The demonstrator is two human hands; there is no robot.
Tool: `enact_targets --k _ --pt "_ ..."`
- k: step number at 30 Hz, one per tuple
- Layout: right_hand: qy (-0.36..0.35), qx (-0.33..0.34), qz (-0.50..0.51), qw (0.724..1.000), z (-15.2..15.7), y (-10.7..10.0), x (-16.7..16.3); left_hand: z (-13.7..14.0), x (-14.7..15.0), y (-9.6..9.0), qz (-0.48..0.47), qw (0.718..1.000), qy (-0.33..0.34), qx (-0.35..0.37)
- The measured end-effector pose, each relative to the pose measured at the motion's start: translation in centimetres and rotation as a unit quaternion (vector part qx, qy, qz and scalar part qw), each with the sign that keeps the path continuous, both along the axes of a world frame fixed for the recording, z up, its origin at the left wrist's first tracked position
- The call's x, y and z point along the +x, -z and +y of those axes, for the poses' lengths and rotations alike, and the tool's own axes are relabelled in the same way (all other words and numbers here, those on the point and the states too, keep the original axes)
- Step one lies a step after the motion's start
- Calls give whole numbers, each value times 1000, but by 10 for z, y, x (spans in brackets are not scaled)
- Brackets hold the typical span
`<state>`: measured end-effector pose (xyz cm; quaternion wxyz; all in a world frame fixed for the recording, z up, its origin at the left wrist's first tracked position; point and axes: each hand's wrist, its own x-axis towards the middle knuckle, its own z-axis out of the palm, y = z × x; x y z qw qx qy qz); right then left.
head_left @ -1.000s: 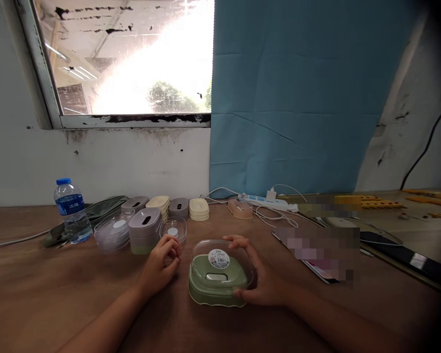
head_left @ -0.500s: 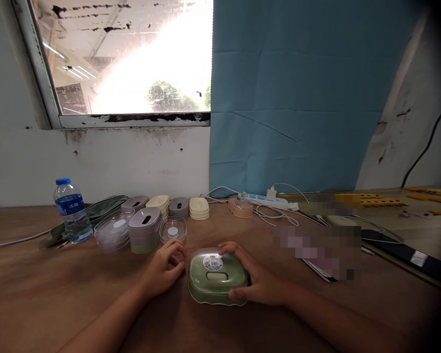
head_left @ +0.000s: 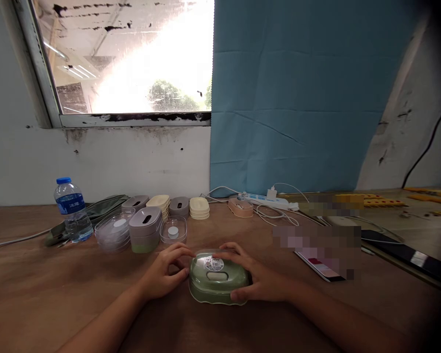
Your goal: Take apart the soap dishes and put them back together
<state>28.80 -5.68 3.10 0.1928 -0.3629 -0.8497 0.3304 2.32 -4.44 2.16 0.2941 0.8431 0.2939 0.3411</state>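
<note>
Your left hand [head_left: 164, 275] had moved in towards the green box [head_left: 215, 293], its fingertips now at the box's left edge; whether they touched, you couldn't tell. Its fingers were loosely bent, gripping nothing. Your right hand [head_left: 260, 279] gripped the clear cover [head_left: 233, 267] at the box's right side, thumb in front. The box sat on the surface [head_left: 161, 326], between both hands.

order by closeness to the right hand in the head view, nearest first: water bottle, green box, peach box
1. Green box: gripped by the right hand
2. Peach box: farther back, near the curtain
3. Water bottle: far left
</note>
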Motion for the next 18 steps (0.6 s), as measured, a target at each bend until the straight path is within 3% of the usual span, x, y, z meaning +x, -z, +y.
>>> enact_targets --k 18 --pt "-15 -2 -78 997 4 -4 9 0 -1 -1 22 1000 11 16"
